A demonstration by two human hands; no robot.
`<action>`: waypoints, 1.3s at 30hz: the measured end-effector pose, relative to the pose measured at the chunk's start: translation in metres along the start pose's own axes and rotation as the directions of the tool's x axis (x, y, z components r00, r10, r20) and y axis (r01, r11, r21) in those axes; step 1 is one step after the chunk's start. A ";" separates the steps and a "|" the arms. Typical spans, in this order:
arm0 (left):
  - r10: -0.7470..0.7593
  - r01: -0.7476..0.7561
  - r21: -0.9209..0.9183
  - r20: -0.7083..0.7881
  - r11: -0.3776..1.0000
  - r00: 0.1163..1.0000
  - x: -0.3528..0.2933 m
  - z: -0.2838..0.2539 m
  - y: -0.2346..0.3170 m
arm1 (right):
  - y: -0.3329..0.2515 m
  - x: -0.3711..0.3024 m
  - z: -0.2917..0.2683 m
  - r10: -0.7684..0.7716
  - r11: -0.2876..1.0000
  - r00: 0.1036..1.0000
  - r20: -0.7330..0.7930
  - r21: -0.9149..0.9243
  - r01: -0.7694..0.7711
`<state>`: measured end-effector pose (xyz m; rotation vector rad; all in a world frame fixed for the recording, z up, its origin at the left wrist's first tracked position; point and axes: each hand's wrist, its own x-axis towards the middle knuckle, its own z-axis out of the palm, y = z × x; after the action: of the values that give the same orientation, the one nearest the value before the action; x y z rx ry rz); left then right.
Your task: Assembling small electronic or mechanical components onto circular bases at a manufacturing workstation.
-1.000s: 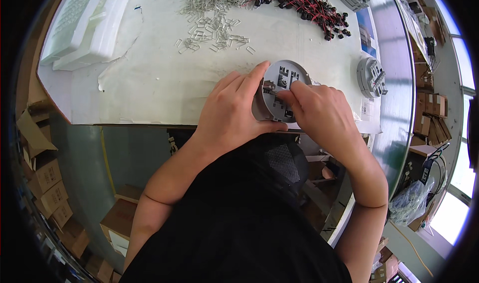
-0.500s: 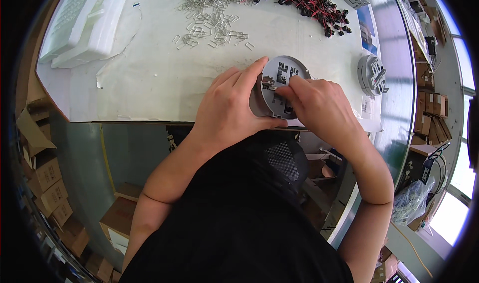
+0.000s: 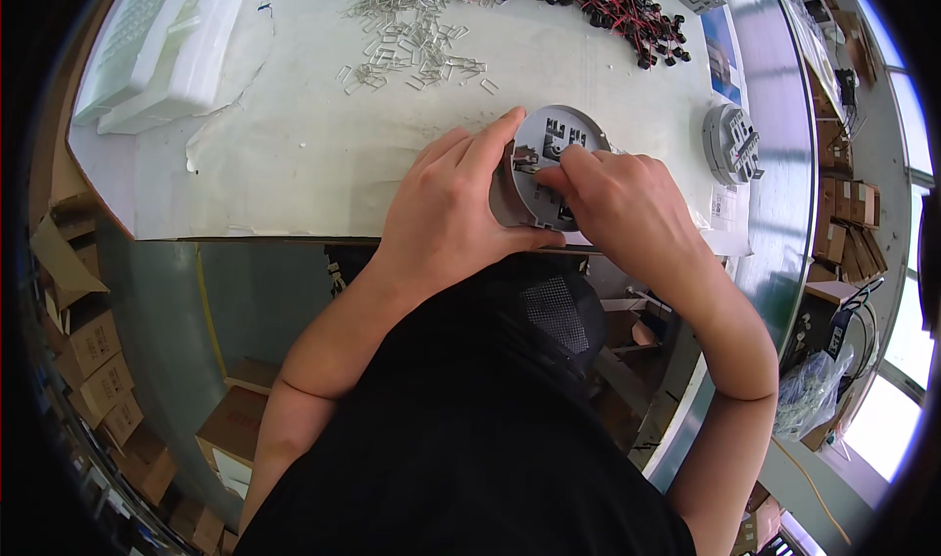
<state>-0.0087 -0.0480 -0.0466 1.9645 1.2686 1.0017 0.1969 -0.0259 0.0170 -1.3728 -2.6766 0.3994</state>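
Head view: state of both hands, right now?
Left hand: closed around the round grey housing, holding it.
Right hand: closed at the housing's face; can't tell whether it pinches a small part.

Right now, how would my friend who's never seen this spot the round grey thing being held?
Find the big pale table, then look at its near edge, right of the middle. There the left hand grips a round grey part, and the right hand reaches over its face. Similar grey parts sit farther right, but only this one is in hand.
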 end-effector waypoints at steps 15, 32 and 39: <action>0.003 -0.003 -0.004 0.005 1.000 1.000 -0.002 -0.002 -0.001 | -0.016 0.009 -0.023 -0.007 0.980 0.998 0.068 -0.200 0.021; -0.004 0.007 -0.051 0.070 0.999 0.998 0.002 -0.014 -0.001 | -0.002 0.005 -0.016 0.068 0.991 0.989 0.135 -0.127 -0.051; -0.160 0.209 -0.347 0.165 0.914 0.973 0.010 -0.015 -0.010 | -0.010 -0.031 0.005 0.005 0.964 0.982 -0.188 0.262 0.046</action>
<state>-0.0237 -0.0342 -0.0433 1.5689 1.0835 0.9180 0.2060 -0.0581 0.0155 -1.2364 -2.3817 0.5727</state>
